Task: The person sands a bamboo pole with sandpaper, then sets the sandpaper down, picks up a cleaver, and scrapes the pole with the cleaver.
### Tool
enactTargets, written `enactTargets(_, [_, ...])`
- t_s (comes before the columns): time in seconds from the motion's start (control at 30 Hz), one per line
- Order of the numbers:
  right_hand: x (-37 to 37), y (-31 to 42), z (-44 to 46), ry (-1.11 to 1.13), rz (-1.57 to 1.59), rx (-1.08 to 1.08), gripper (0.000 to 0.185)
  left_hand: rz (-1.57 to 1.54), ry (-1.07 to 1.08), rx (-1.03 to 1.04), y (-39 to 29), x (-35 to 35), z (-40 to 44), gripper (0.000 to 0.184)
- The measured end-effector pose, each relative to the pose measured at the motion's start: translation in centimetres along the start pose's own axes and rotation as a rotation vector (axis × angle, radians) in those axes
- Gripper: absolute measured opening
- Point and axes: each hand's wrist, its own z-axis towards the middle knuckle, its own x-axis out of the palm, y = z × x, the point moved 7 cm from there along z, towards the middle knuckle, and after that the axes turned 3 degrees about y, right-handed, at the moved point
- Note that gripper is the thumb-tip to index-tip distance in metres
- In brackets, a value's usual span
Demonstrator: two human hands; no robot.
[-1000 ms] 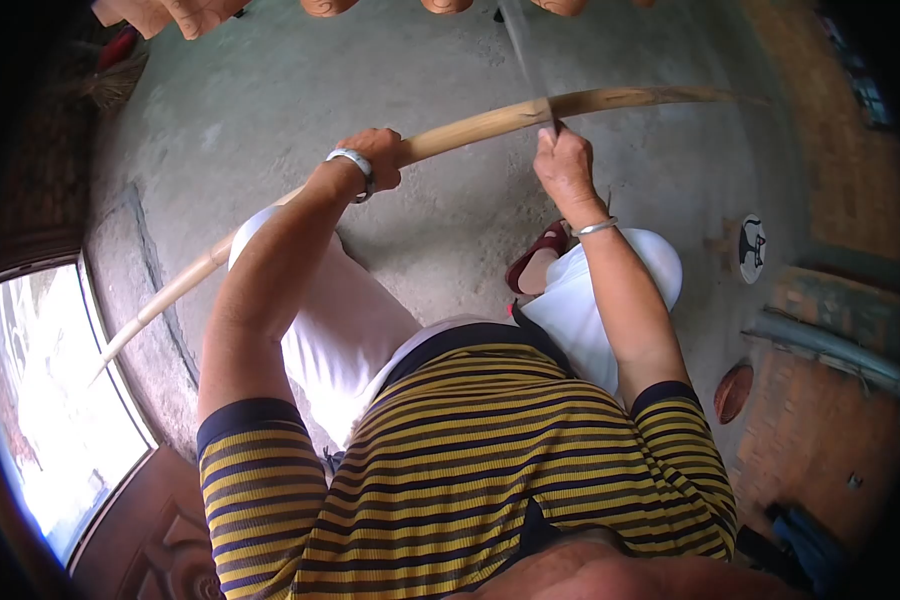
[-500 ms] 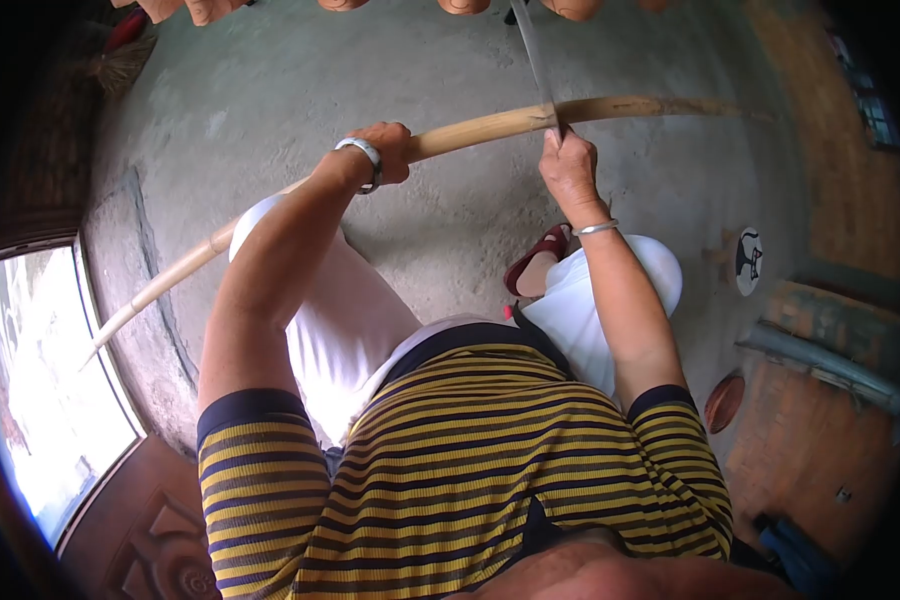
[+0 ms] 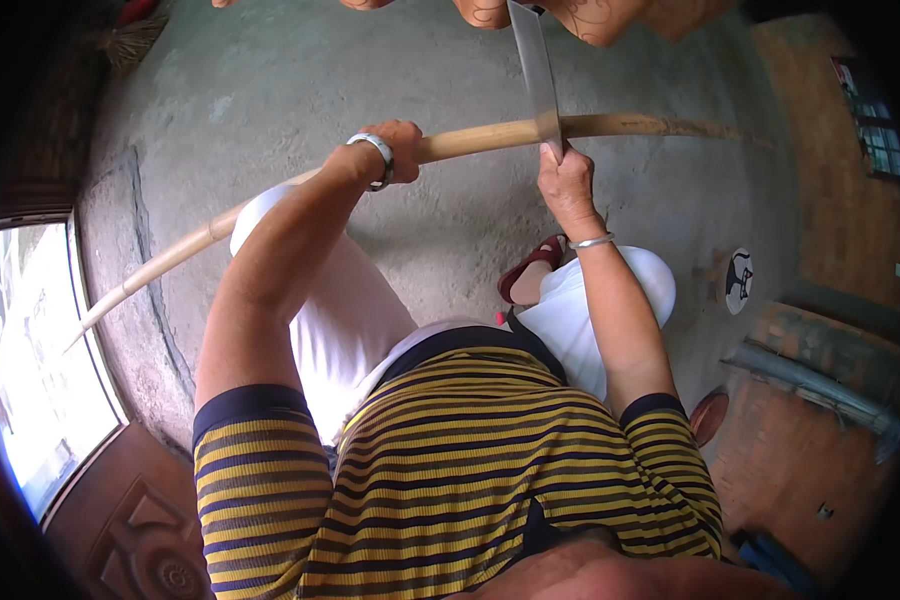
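A long, curved bamboo pole (image 3: 480,138) runs across the view from lower left to upper right, passing over my left knee. My left hand (image 3: 398,150) is wrapped round it left of its middle, with a pale bangle on the wrist. To the right, my right hand (image 3: 568,182) is closed on the near end of a long flat blade (image 3: 537,75). That blade crosses the pole and points away from me, its far end near the top of the view. A silver bangle circles my right wrist.
Concrete floor (image 3: 300,90) lies beneath, with a crack at the left. Orange-brown scalloped shapes (image 3: 590,20) hang at the top edge. A bright doorway (image 3: 45,350) and carved door (image 3: 150,540) are at left; a round cat picture (image 3: 738,281) is at right.
The blade shows larger and clearer beyond the pole than before. Both hands and the pole sit slightly lower in view, and the surroundings have shifted as the camera turned.
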Motion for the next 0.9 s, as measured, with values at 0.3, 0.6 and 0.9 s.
enactTargets(0.3, [0.2,0.3,0.2,0.023,-0.254,0.015,0.02,0.003,-0.099,0.059,0.1,0.3,0.3,0.028])
enactTargets(0.6, [-0.6,-0.7,0.4,0.006,-0.189,0.044,0.018,0.025,-0.103,0.043,-0.1,0.3,0.3,0.026])
enactTargets(0.9, [-0.1,0.2,-0.3,0.108,-0.1,0.007,0.018,0.058,-0.073,0.093,-0.3,0.4,0.2,0.026])
